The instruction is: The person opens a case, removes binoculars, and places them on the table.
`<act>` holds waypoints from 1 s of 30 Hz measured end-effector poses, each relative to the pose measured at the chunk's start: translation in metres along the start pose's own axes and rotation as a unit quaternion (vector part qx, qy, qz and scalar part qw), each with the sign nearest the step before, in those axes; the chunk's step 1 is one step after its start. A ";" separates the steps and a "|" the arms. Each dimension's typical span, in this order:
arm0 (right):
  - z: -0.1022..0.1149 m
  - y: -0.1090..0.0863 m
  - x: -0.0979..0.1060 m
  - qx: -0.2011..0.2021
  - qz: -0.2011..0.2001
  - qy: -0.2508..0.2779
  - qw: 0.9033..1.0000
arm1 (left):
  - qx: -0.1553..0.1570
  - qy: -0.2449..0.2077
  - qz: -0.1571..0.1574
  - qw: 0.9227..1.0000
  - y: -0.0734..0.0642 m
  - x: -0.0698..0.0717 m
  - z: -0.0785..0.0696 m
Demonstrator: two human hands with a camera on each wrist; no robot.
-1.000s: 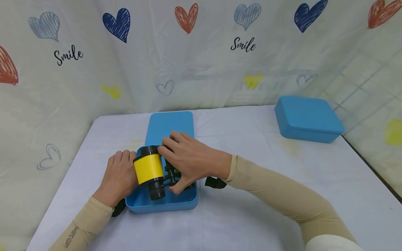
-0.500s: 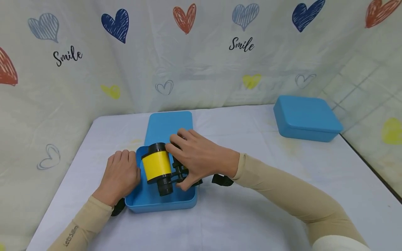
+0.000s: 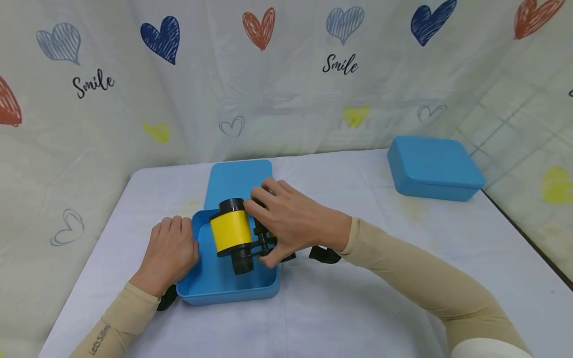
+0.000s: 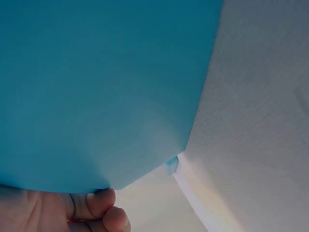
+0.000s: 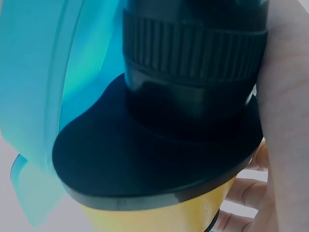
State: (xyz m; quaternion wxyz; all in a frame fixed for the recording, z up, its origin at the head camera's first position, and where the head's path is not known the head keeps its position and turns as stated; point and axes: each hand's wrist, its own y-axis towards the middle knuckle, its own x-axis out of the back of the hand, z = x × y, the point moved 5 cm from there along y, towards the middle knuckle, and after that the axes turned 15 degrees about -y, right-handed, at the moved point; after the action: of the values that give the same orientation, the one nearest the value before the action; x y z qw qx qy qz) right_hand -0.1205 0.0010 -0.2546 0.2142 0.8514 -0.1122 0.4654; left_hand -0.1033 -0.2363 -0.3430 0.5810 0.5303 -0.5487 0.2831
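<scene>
My right hand grips a pair of yellow and black binoculars over the right part of a blue plastic box. One yellow barrel shows in full; the hand covers most of the other. In the right wrist view, a ribbed black eyepiece fills the middle, with fingers round the far side. My left hand holds the box by its left wall. In the left wrist view, curled fingers meet the rim of the blue wall.
Behind the open box lies its flat blue lid. Another blue box, with its lid on, stands at the back right of the white-covered table. A curtain with hearts hangs behind the table. Black straps show at both wrists.
My right hand has moved right and slightly away from me with the binoculars, baring more of the box's inside. The left hand has stayed at the box's left wall.
</scene>
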 end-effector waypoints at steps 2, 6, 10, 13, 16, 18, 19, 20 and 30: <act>-0.002 -0.002 0.000 -0.003 -0.006 0.000 1.000 | -0.001 0.000 0.000 1.000 0.000 -0.001 0.000; -0.005 -0.007 0.001 -0.006 -0.017 -0.005 1.000 | -0.001 0.002 0.003 1.000 0.000 -0.002 0.000; -0.008 -0.011 0.000 -0.010 -0.023 -0.009 1.000 | 0.004 0.001 0.009 1.000 0.000 -0.003 0.000; -0.010 -0.016 -0.001 -0.015 -0.025 -0.011 1.000 | 0.008 0.001 0.015 1.000 -0.001 -0.003 0.001; -0.013 -0.021 -0.002 -0.021 -0.029 -0.007 0.999 | 0.011 0.000 0.020 1.000 -0.002 -0.003 0.002; -0.016 -0.024 -0.003 -0.025 -0.033 -0.006 0.999 | 0.010 -0.001 0.018 1.000 -0.001 -0.002 0.002; -0.017 -0.025 -0.003 -0.028 -0.035 -0.006 0.999 | 0.008 -0.001 0.015 1.000 -0.001 -0.002 0.002; -0.019 -0.027 -0.003 -0.031 -0.036 -0.007 0.999 | 0.005 -0.003 0.009 1.000 -0.001 -0.003 0.001; -0.029 -0.037 -0.014 -0.051 -0.027 -0.004 0.998 | -0.012 -0.005 -0.005 1.000 0.001 -0.004 0.002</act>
State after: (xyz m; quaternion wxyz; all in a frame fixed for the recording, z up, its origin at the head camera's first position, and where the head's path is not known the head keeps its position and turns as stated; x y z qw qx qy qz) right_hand -0.1351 0.0474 -0.2619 0.2697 0.8439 -0.1135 0.4496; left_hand -0.1053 -0.2367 -0.3469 0.5860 0.5278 -0.5518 0.2711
